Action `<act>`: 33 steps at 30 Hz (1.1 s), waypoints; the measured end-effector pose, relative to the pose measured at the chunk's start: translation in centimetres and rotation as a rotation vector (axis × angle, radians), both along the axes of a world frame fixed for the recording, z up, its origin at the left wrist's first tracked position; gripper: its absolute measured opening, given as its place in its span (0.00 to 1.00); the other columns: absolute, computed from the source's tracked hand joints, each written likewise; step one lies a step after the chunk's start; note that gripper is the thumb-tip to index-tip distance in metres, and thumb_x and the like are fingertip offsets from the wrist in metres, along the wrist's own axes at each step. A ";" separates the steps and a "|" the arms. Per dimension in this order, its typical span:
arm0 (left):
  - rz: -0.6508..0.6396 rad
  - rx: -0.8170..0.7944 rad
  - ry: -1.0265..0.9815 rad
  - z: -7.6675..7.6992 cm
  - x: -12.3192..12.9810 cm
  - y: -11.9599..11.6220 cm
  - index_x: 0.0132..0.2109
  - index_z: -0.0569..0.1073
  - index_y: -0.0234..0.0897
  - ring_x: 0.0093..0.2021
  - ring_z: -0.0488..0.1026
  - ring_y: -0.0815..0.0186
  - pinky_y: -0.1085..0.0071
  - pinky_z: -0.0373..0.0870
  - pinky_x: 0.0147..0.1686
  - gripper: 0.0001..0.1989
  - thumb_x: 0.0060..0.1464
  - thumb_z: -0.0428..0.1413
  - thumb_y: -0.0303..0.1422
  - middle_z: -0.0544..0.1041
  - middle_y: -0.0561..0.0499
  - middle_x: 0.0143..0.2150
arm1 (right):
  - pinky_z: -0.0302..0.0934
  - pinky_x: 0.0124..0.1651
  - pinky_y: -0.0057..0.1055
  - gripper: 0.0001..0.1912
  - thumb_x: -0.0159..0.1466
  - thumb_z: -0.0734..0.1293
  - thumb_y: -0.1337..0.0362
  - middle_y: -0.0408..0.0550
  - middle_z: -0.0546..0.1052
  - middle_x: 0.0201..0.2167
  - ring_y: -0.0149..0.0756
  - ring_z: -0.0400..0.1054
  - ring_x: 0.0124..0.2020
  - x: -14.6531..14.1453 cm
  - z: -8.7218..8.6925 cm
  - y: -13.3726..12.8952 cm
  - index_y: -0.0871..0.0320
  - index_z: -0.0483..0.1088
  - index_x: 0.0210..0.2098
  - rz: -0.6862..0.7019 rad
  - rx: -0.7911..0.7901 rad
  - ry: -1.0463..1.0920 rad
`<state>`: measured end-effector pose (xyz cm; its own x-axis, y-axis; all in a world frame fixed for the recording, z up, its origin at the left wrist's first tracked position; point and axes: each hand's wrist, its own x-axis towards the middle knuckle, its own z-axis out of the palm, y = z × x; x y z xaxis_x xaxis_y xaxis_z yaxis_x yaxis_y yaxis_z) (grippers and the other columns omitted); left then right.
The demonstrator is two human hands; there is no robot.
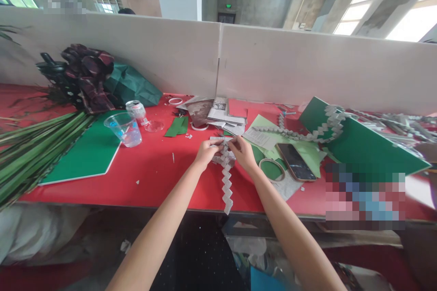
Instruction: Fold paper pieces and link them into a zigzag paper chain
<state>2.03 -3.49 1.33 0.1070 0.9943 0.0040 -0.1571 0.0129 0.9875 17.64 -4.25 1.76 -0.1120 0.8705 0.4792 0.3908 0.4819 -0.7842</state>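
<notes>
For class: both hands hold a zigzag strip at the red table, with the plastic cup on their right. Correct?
Wrong side: the head view shows the plastic cup on their left; the left hand and right hand hold a zigzag strip at the red table.

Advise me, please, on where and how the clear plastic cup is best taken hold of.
Probably grip the clear plastic cup around its mid-wall, left hand coming from the near side: the wall narrows below a wide, open rim, and the can stands close behind.
</notes>
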 end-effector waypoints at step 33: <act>0.143 0.568 0.528 -0.9 0.4 -0.1 0.40 0.78 0.35 0.36 0.75 0.61 0.68 0.71 0.38 0.09 0.55 0.55 0.31 0.79 0.44 0.38 | 0.59 0.31 0.28 0.10 0.60 0.63 0.57 0.43 0.71 0.22 0.32 0.65 0.25 -0.1 -0.7 0.4 0.56 0.63 0.27 0.026 -0.068 0.085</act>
